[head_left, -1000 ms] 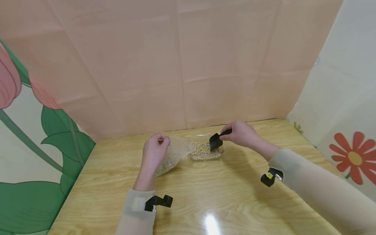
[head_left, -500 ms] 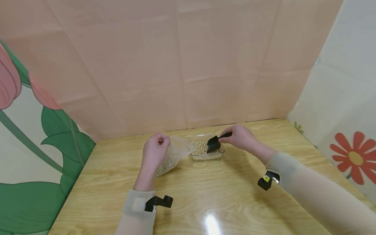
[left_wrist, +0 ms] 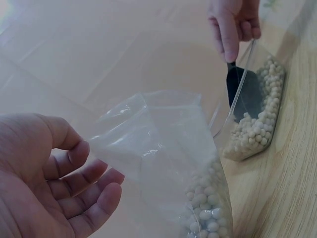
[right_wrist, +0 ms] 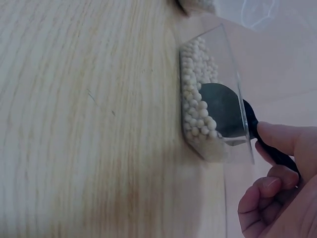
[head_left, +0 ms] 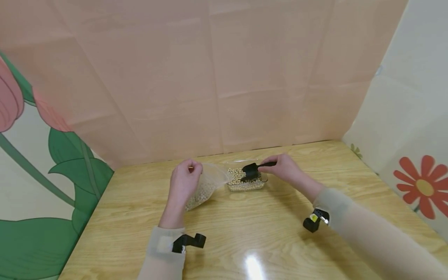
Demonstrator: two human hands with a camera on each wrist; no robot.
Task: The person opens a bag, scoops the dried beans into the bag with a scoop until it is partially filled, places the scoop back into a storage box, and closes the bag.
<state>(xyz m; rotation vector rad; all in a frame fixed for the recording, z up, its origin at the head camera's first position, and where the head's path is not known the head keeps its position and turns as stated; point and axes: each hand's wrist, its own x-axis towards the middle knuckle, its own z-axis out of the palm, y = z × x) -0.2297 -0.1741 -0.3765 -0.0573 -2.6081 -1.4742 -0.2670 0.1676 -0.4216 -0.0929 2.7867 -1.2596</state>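
Note:
My left hand (head_left: 185, 179) pinches the top edge of a clear plastic bag (left_wrist: 148, 129), which holds small round pale beads (left_wrist: 200, 198) in its lower part. The bag's mouth leans toward a clear rectangular container (head_left: 246, 187) just to its right. Similar pale beads (right_wrist: 195, 94) fill part of that container. With thumb and fingers, my right hand (head_left: 285, 170) grips the handle of a black scoop (head_left: 250, 171). The scoop's blade lies inside the container among the beads, as the right wrist view shows through the clear wall.
All of this stands on a wood-grain table (head_left: 238, 229), near its back edge. A pink sheet (head_left: 217, 77) hangs behind it. Flower-decorated panels flank both sides, one with a red flower (head_left: 423, 187) at the right. Each sleeve carries a black wrist camera mount (head_left: 189, 242).
My right hand has shifted slightly left and down, and the scoop has tilted flatter, its blade moving left through the beads. The left hand and bag stay in place.

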